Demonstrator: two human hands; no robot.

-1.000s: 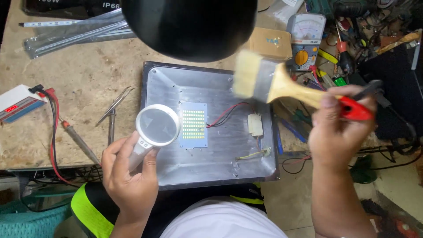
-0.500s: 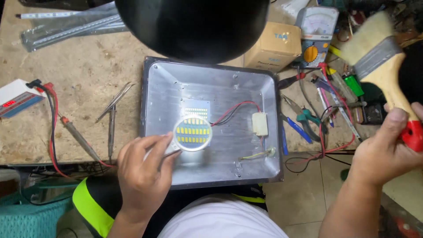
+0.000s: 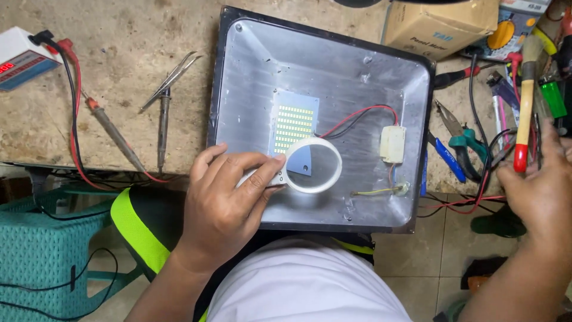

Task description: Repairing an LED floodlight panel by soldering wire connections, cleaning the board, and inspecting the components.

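Note:
My left hand grips the handle of a round magnifying glass. Its lens hovers over the lower right corner of a blue LED board, which sits in a shallow grey metal housing. A red wire runs from the board to a small white driver block. My right hand rests palm down at the right edge with fingers spread. The red handle end of a paintbrush lies between its thumb and forefinger. The brush lies on a pile of tools.
Tweezers, a probe with a red lead and a small white meter lie left of the housing. A cardboard box stands behind it. Pliers and assorted tools crowd the right. A teal stool stands below the bench.
The paintbrush, held raised in my right hand before, now lies on the tools at the right. The magnifying glass has slid down and right, off the middle of the LED board.

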